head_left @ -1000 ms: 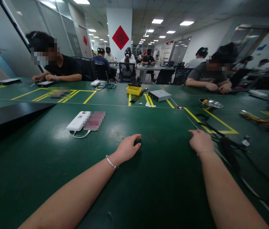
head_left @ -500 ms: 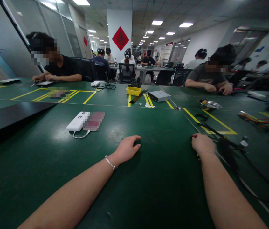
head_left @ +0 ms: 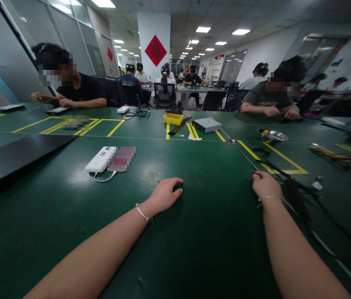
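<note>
My left hand (head_left: 164, 193) rests palm down on the green table (head_left: 69, 216), fingers loosely curved and together, with nothing visible in it. A thin bracelet sits on that wrist. My right hand (head_left: 265, 185) lies to the right with its fingers curled in. The fingertips are pinched on a small dark bit I cannot make out. It sits right beside a tangle of black cables (head_left: 293, 189) running along the table's right side.
A white power bank (head_left: 98, 160) with a short cable lies ahead left. A black panel (head_left: 16, 153) is at far left. Further back stand a yellow bin (head_left: 173, 118), a grey box (head_left: 207, 124), a metal dish (head_left: 271, 135) and coloured wires (head_left: 343, 155). Other people sit working across the table.
My right hand's outstretched index finger has curled in and the hand has drawn slightly back toward the cables. The left hand has barely moved.
</note>
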`<action>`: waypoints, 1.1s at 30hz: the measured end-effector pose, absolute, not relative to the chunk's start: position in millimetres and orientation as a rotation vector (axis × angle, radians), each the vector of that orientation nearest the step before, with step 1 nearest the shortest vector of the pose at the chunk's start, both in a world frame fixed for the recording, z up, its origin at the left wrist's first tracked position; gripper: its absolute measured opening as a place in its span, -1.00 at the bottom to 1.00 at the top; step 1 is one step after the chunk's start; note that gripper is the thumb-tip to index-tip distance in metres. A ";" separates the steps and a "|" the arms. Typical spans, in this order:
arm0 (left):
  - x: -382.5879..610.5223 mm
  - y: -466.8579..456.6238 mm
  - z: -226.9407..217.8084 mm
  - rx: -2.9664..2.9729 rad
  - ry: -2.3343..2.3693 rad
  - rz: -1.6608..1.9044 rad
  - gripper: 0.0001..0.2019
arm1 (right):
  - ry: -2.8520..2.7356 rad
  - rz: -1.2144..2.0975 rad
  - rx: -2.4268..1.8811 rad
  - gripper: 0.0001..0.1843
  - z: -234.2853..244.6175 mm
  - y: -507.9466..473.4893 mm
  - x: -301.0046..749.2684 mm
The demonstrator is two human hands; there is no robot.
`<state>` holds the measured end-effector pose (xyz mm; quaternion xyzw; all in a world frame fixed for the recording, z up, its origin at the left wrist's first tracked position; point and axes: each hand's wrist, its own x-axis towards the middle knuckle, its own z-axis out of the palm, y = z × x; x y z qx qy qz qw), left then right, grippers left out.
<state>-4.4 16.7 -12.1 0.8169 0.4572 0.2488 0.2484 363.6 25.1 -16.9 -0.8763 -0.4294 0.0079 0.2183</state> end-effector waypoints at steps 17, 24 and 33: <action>-3.0 17.8 -13.9 2.035 1.111 0.755 -0.78 | -2.332 -0.065 -1.286 -0.81 -4.3 -7.3 150.6; -3.8 20.3 -14.2 1.801 1.122 0.899 -0.73 | -2.124 -0.098 -1.640 -0.63 8.1 15.9 218.1; -3.7 21.0 -9.2 1.632 1.099 0.976 -0.77 | -1.316 -0.059 -2.652 -0.46 2.7 18.9 330.6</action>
